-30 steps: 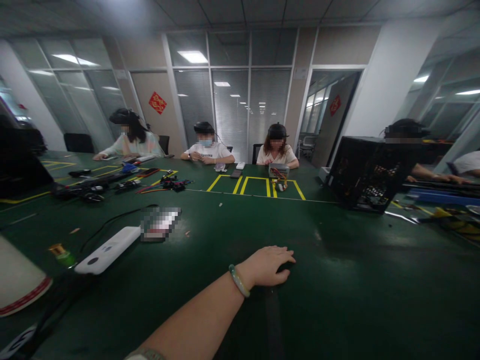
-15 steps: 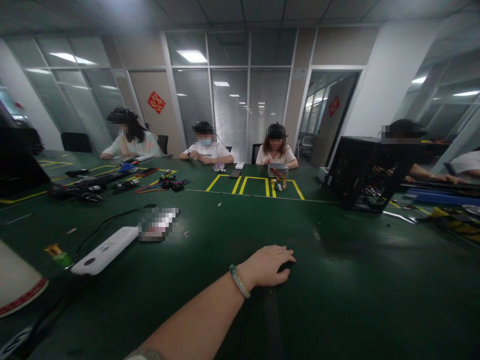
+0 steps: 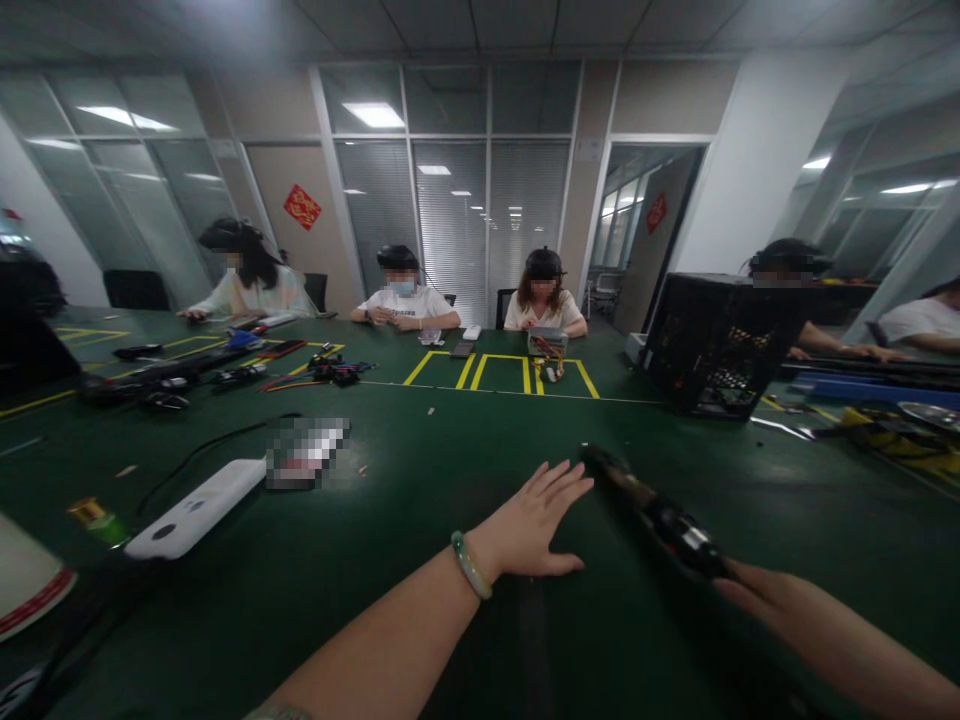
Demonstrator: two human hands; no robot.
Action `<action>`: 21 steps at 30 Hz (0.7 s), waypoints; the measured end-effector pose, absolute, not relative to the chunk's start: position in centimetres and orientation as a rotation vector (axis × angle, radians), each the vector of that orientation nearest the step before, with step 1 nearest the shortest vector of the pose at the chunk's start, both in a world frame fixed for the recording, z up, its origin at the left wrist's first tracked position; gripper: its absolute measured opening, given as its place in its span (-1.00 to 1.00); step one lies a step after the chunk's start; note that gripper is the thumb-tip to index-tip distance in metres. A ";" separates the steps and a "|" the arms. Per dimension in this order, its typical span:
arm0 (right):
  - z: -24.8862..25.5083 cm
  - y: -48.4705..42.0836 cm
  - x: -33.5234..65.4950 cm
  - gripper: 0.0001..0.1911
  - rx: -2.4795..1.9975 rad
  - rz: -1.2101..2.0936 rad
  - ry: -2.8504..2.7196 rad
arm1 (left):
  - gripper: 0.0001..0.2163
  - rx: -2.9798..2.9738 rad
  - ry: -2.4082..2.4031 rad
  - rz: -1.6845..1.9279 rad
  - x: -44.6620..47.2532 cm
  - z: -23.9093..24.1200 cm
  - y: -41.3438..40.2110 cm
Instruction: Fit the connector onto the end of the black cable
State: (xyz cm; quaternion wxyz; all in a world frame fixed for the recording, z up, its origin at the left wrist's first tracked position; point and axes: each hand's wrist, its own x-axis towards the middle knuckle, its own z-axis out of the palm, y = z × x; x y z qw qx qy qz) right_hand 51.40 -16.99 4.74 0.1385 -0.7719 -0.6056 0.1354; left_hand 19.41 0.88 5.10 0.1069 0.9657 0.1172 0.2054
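My left hand, with a jade bangle at the wrist, is open above the green table, palm down and fingers spread. To its right, my right hand grips the near end of a long dark object with shiny metallic parts along it. The object slants away from me, its far end close to my left fingertips but apart from them. Motion blurs it, and it shows nearly edge-on, so I cannot make out its exact kind.
A black computer case stands at the back right. Cables lie at the back left. On the near left are a white power strip, a small green bottle and a cup. Several people sit across the table.
My right hand has come into view from the right with the long dark object. My left hand has lifted slightly and spread its fingers. The view has shifted slightly.
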 end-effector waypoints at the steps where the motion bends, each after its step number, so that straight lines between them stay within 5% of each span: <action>1: 4.8 -15.7 49.6 -0.67 -2.149 0.596 -1.816 | -0.03 2.870 0.309 0.605 19.4 5.4 0.7; 3: 5.4 -13.1 45.5 -0.56 -1.998 0.715 -1.948 | -0.08 2.919 0.236 0.588 19.4 5.8 0.4; 7: 6.4 -7.5 38.7 -0.70 -1.942 0.581 -2.084 | -0.32 2.973 0.357 0.540 18.7 5.6 0.7; 15: 5.5 -3.6 37.8 -0.42 -1.944 0.466 -1.989 | -0.65 2.952 0.760 0.492 17.6 4.9 3.2; 18: 6.0 -4.9 38.8 -0.68 -1.897 0.293 -2.077 | -0.72 2.961 0.732 0.498 18.0 4.8 3.1; 21: 6.5 -6.3 39.1 -0.74 -1.983 0.501 -2.172 | -0.80 2.955 0.802 0.514 18.6 4.5 2.5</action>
